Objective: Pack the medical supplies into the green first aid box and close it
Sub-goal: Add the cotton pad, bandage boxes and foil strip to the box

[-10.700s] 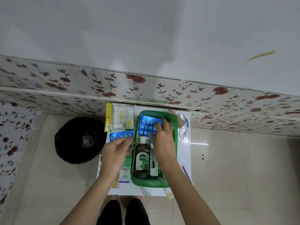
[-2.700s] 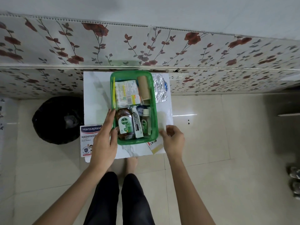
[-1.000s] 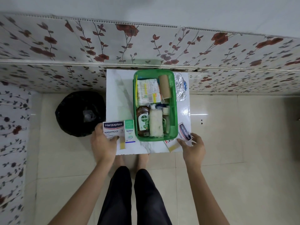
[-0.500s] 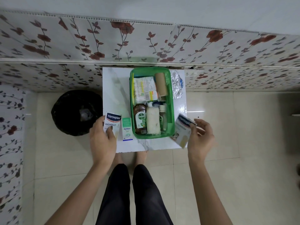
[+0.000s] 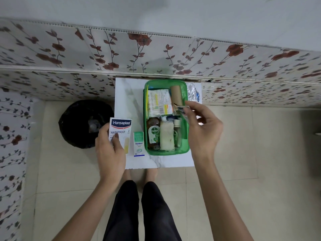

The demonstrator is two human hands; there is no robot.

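1. While the green box (image 5: 165, 152) sits open on the white table (image 5: 129, 94), the left hand (image 5: 111, 152) grips a plaster packet (image 5: 120, 129) beside it, thumb pressed on its front;
2. Over the box, the right hand (image 5: 202, 131) pinches a small packet (image 5: 182, 110) in its fingertips;
3. An eye-drop carton (image 5: 138, 144) lies just left of the box.

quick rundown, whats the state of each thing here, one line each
green first aid box: open, no lid on, nearly full
Hansaplast box: held up in left hand
small Hansaplast pack: pinched in right hand, over the box
Optibex box: flat on table, outside the box
Dettol bottle: capped, lying in box
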